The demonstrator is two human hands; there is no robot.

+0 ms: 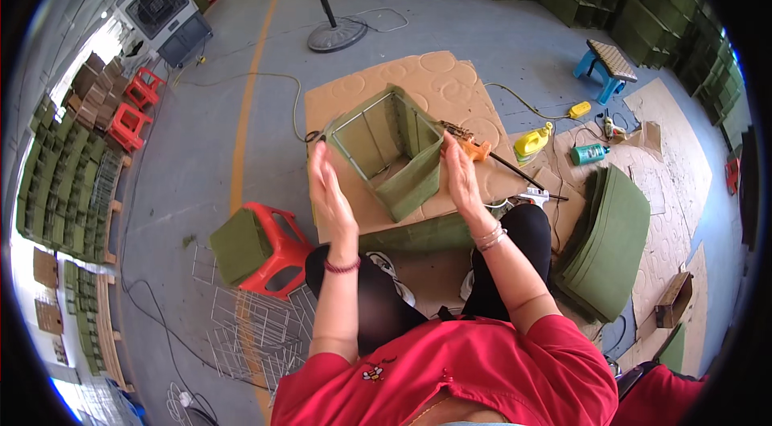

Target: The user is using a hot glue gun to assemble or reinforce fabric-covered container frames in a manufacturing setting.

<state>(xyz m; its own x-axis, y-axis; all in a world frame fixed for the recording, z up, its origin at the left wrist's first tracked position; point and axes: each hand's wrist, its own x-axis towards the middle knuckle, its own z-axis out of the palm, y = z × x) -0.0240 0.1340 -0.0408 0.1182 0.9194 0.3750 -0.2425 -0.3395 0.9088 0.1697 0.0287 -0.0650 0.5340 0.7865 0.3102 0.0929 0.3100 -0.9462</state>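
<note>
I see a red stool (277, 245), a blue stool (605, 66), a yellow iron (532, 142) and a fan (163, 14).

Grey workshop floor (498, 40), orange stripe (241, 137)

Both bare arms reached forward and up, with the left hand (330, 189) and the right hand (461, 178) held open and flat, fingers straight, palms facing each other with a wide gap between them, and nothing in either grip.
</note>
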